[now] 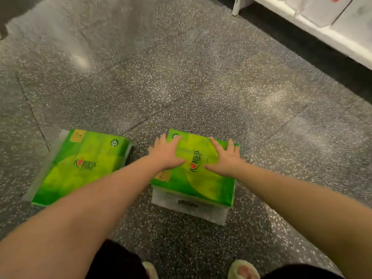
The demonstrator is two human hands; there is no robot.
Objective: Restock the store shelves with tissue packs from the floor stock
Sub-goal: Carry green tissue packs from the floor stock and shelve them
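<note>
Left hand and right hand spread flat, fingers apart, on right tissue pack, steadying for lift to shelf

Two tissue packs — two hands

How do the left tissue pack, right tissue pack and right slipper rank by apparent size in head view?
1-2. left tissue pack and right tissue pack: look alike, unranked; hands cover part of the right one.
3. right slipper, cropped by the frame.

"心相印" w/ red heart on both green tissue packs
</note>
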